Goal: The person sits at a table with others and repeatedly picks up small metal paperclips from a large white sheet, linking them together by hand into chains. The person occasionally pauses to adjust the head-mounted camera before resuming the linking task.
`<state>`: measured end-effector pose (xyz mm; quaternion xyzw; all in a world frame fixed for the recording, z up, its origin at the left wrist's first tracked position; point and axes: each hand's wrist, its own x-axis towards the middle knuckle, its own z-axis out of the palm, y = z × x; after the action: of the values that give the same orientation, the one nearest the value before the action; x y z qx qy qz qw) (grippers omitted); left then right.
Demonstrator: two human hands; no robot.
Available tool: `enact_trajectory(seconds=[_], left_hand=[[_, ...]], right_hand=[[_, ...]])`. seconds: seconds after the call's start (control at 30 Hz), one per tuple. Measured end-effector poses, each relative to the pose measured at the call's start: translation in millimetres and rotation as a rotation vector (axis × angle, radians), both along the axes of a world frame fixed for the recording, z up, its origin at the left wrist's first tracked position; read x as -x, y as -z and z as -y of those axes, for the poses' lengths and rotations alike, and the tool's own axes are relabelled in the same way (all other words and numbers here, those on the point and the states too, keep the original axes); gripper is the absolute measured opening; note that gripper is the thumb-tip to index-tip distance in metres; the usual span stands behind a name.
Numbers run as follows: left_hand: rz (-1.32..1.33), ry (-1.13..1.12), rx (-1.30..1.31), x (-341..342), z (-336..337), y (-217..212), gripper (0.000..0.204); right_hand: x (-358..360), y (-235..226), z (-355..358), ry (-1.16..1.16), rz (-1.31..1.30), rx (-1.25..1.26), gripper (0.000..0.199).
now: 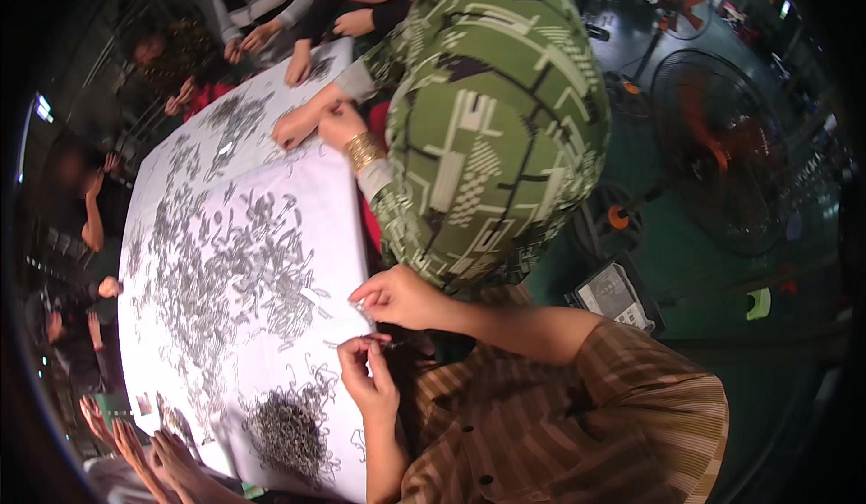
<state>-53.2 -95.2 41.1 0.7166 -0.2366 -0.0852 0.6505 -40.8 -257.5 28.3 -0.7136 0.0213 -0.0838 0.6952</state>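
While the right hand (392, 298) holds its fingertips close together at the edge of the surface (337, 199), the left hand (372, 381) curls thumb and fingers beside it (whether either pinches a piece, one cannot tell). Dark pieces (260, 274) lie scattered beyond both hands, a dense heap (290, 434) near the left hand. A co-worker (501, 125) in green is beside the right hand.

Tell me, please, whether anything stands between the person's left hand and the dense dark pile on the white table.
Nothing visible blocks the way: between the left hand and the dark pile there are only some loose thin pieces lying flat on the white table.
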Motion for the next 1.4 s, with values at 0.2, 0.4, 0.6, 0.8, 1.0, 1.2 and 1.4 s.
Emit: enact_trajectory(seconds=[0.2,0.4,0.6,0.8,1.0,1.2,1.4], left_hand=[[0.158,-0.031,-0.096,-1,4,-3,0.005],[0.201,-0.071,-0.188,1,1,0,0.007],[0.157,-0.077,-0.216,5,1,4,0.008],[0.143,-0.088,-0.217,6,-2,6,0.01],[0.232,-0.075,-0.212,6,-4,11,0.011],[0.201,-0.092,-0.258,7,-1,16,0.013],[0.255,-0.123,-0.345,-13,-24,13,0.005]], right_hand=[[26,-22,-2,0.025,-0.017,-0.102,0.024],[31,-26,-8,0.091,0.14,0.179,0.026],[38,-29,-8,0.105,0.102,0.327,0.025],[43,-33,-13,0.105,0.104,0.422,0.026],[43,-32,-17,0.124,0.106,0.403,0.024],[43,-28,-19,0.128,0.189,0.451,0.024],[43,-34,-18,0.076,0.212,0.509,0.024]])
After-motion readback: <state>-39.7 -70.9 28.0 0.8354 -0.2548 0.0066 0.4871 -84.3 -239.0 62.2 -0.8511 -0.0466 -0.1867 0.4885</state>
